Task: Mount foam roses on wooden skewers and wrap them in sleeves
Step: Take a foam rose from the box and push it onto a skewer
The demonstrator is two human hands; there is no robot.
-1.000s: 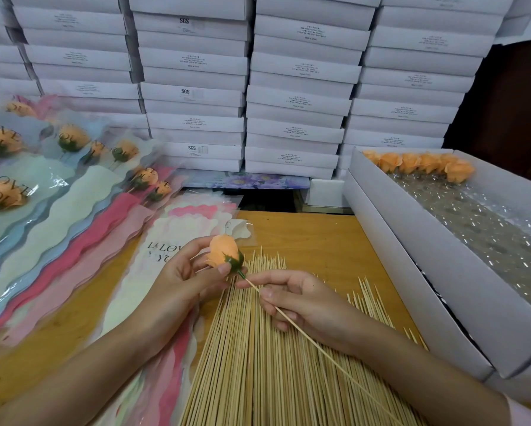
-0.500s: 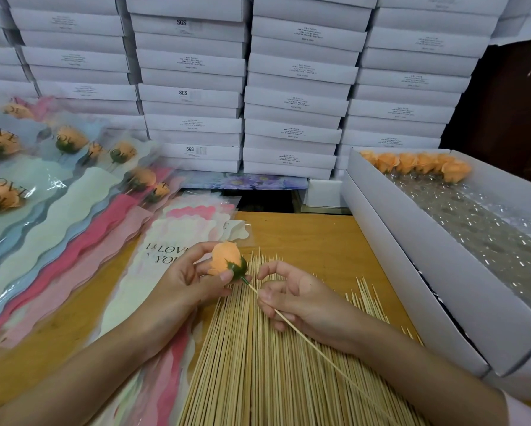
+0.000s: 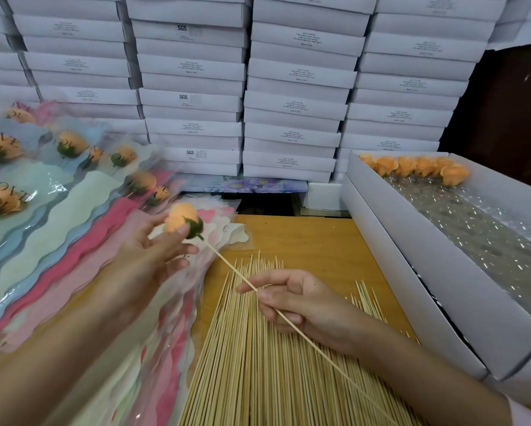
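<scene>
Gripping the orange foam rose (image 3: 178, 218) is the left hand (image 3: 153, 256). The right hand (image 3: 304, 305) pinches the thin wooden skewer (image 3: 227, 263) mounted in it

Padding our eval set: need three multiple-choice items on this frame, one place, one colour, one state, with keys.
1. Where do the loose roses lie?
A. in a glass vase
B. at the far end of the open white box
C. in the person's lap

2. What colour is the foam rose in the left hand?
A. red
B. white
C. orange, with a green base

3. How is the skewer in the right hand?
A. pushed into the rose's base
B. snapped in two
C. wrapped in a sleeve

Key: 1 B, they line the box's far wall; 2 C, orange petals sit above a green base; 3 A, its tip meets the green base while fingers pinch the shaft.
</scene>
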